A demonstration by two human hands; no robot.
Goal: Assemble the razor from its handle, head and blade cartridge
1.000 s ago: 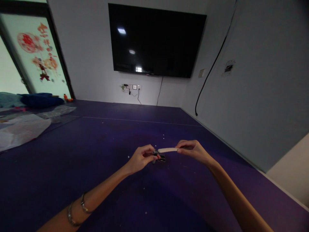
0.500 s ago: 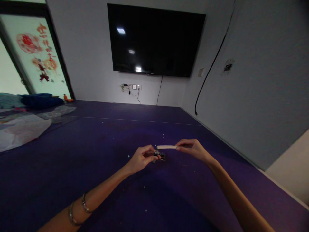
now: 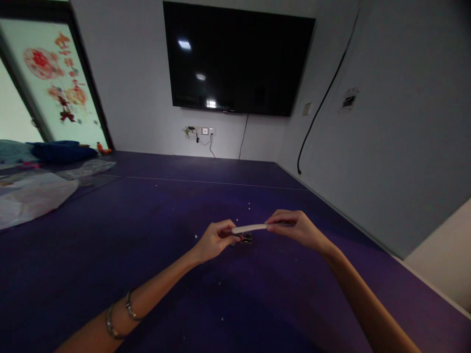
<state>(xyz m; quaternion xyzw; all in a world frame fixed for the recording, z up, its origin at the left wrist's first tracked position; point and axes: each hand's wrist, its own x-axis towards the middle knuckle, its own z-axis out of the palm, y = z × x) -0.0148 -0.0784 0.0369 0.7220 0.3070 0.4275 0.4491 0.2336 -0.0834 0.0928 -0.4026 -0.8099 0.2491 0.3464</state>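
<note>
A pale, flat craft stick (image 3: 250, 228) is pinched at its right end by my right hand (image 3: 294, 227). Its left end lies over the fingertips of my left hand (image 3: 216, 239); I cannot tell whether they touch it. In the left fingers is a small black and silvery object (image 3: 246, 238), partly hidden by the stick and the fingers. What kind of thing it is does not show. Both hands are closed, a little above the purple floor covering (image 3: 257, 294).
Small white scraps (image 3: 196, 236) are scattered around the hands. Clear and white plastic sheets (image 3: 40, 196) and a dark blue cloth bundle (image 3: 62, 152) lie at the left. A black cable (image 3: 324, 98) hangs along the right wall, and a television (image 3: 239, 59) is mounted ahead.
My right hand has shifted slightly left, bringing the craft stick's far end over the left fingertips and the small object. My left hand has hardly moved.
</note>
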